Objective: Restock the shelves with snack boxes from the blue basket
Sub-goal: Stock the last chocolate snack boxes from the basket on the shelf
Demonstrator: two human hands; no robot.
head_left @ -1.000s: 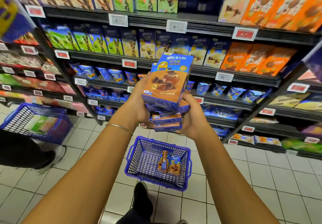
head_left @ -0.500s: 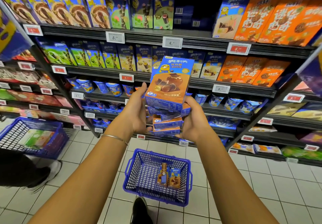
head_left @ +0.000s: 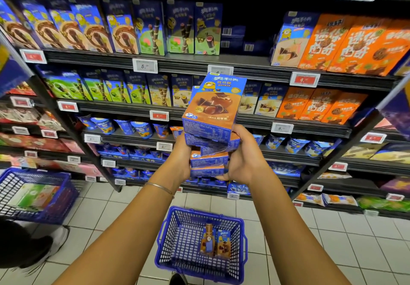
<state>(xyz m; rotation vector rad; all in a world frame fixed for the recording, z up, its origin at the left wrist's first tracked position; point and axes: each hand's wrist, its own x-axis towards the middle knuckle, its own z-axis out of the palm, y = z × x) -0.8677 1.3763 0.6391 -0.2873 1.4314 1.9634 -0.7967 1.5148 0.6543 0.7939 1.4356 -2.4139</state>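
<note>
Here the left hand (head_left: 178, 162) and right hand (head_left: 244, 159) curl round a stack of snack boxes (head_left: 210, 116), held before the shelves (head_left: 188, 62); two more boxes (head_left: 223, 243) stand in the blue basket (head_left: 165, 249) on the floor (head_left: 332, 251).

The stack of blue-and-brown cardboard snack boxes (head_left: 213, 116) has a smooth, glossy printed coating that catches the shop light on its front faces. The blue plastic lattice basket (head_left: 175, 247) on the floor looks hard and slightly shiny, with moulded mesh walls. The black metal shelves (head_left: 188, 63) are matt, with ribbed front strips. The thin silver-coloured metal bangle (head_left: 160, 187) on the left wrist gleams. The pale square floor tiles (head_left: 332, 247) are smooth with a dull sheen.
</note>
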